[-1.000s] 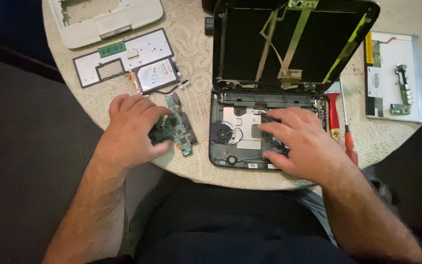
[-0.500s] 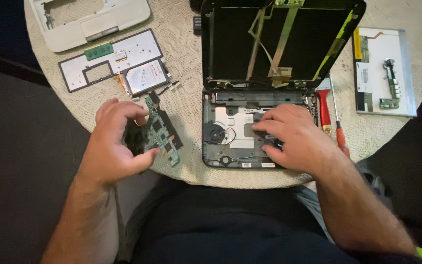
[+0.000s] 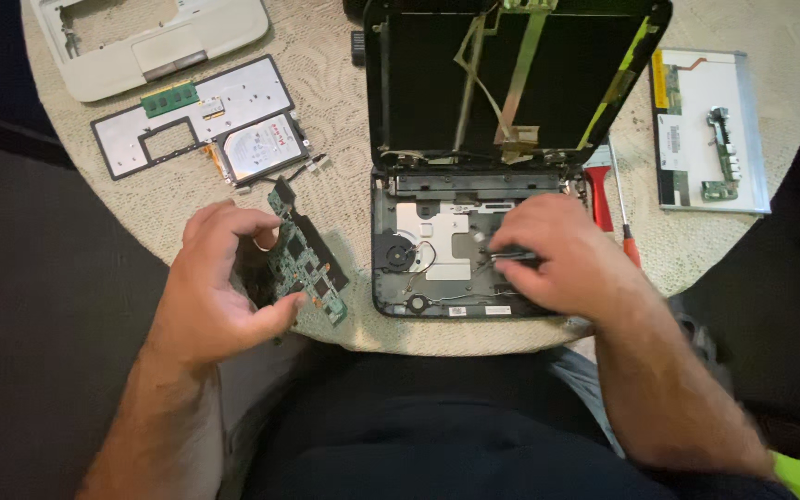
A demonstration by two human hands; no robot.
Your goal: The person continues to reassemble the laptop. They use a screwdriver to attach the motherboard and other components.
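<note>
A dismantled small laptop (image 3: 437, 278) lies open on a round table, its dark lid (image 3: 511, 83) tilted back with loose ribbon cables. My right hand (image 3: 557, 255) rests inside the base at its right side, fingers curled on a small dark part. My left hand (image 3: 219, 287) grips a green circuit board (image 3: 307, 259) at the table's near edge, thumb under it, fingers over its left side. A small fan (image 3: 400, 252) shows in the base.
A screwdriver with a red handle (image 3: 627, 231) lies right of the laptop. A screen panel (image 3: 710, 130) sits far right. A grey metal plate with a hard drive (image 3: 261, 146) and a memory stick (image 3: 170, 97), plus a white casing (image 3: 155, 42), lie at back left.
My left hand has lifted and tilted the circuit board and its fingers have opened wider around it. My right hand stays inside the laptop base. The view has shifted slightly.
</note>
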